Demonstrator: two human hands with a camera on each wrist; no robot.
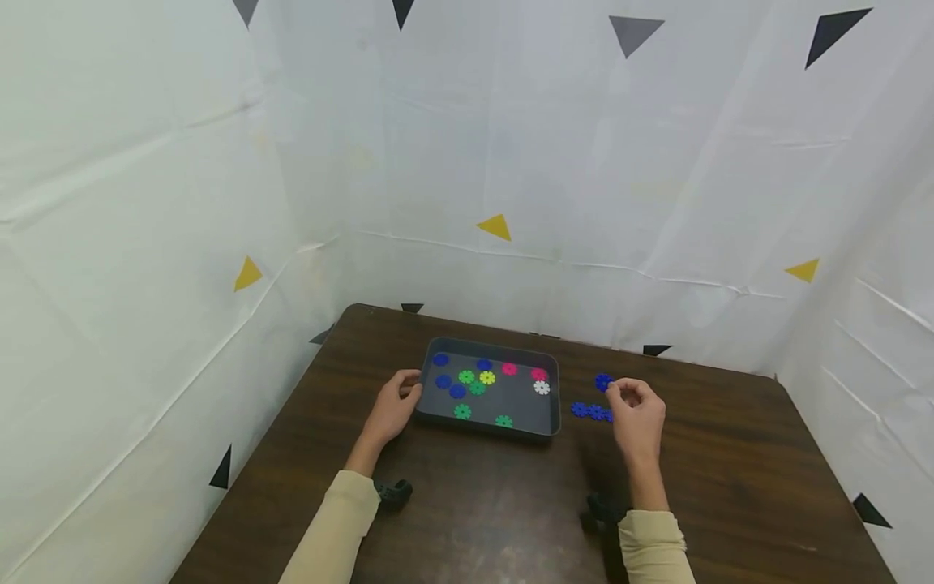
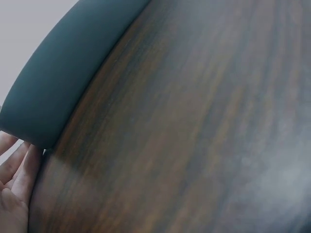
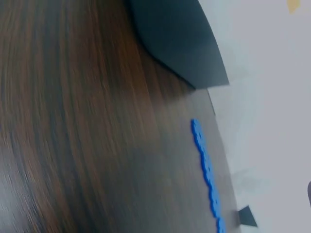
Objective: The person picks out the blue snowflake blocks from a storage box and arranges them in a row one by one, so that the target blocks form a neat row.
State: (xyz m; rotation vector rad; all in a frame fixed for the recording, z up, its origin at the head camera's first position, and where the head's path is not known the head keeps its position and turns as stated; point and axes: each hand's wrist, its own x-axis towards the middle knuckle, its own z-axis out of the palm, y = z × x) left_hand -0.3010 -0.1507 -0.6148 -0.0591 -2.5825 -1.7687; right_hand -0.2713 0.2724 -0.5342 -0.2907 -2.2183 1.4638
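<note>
My right hand (image 1: 639, 418) pinches a blue notched, flower-shaped disc (image 1: 602, 382) between thumb and fingertips. Just in front of it on the table lies a row of joined blue discs (image 1: 587, 410), its right end hidden behind the hand. The right wrist view shows this blue row (image 3: 206, 167) lying along the wood. At the left side of a dark grey tray (image 1: 486, 431), my left hand (image 1: 389, 410) rests its relaxed fingers against the wall. In the left wrist view, the fingers (image 2: 19, 170) touch the tray's corner (image 2: 53, 87).
Inside the tray lie several loose discs: blue, green (image 1: 463, 412), yellow (image 1: 487, 378), pink (image 1: 509, 369) and white (image 1: 541, 388). The brown wooden table (image 1: 496, 511) meets white curtains (image 1: 467, 162) with printed triangles at its back and sides.
</note>
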